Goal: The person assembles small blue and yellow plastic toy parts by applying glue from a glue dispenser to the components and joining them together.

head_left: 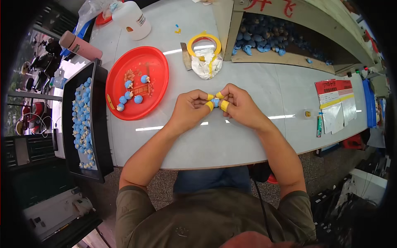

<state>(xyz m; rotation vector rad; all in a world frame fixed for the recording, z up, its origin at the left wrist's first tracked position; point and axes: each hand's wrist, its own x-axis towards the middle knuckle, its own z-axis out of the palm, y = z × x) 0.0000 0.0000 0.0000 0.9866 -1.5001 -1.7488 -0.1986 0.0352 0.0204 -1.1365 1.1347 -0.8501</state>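
Olive shirt [215,211] foremost; left hand [187,110] and right hand [244,107] pinching my blue piece [215,101]
Right of the plate [155,68], slick tape [225,106] (maybe) is risking slips.

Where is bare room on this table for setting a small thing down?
Bare table shows between the right hand and the small container, and also between the forearms. It is crowded at the left, where the red plate lies beside the black tray, and beyond the left hand, around the tape roll and white tissue.
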